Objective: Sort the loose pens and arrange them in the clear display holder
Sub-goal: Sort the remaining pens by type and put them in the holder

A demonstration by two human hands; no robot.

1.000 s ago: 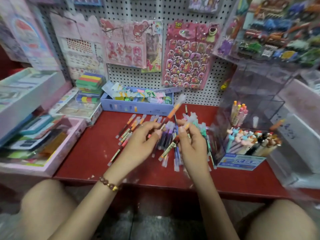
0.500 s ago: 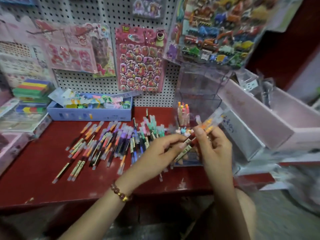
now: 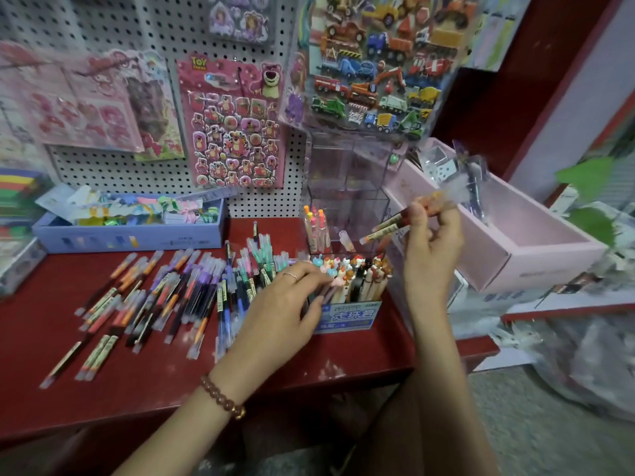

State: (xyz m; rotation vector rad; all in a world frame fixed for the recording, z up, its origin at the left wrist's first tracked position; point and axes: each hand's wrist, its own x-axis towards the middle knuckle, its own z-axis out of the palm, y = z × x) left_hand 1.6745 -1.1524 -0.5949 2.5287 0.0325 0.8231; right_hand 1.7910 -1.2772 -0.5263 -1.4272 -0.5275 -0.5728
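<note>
Taken from head height, tilted forward and down, at arm's reach above loose pens on red shelf, facing pegboard.

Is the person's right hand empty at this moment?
No, the right hand pinches a few orange pens, held up near the clear display holder.

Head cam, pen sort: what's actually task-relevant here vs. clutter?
Job: loose pens, orange pens in right hand, clear display holder, left hand.
Clutter: blue box, sticker sheets, pink box, character-pen box.
</note>
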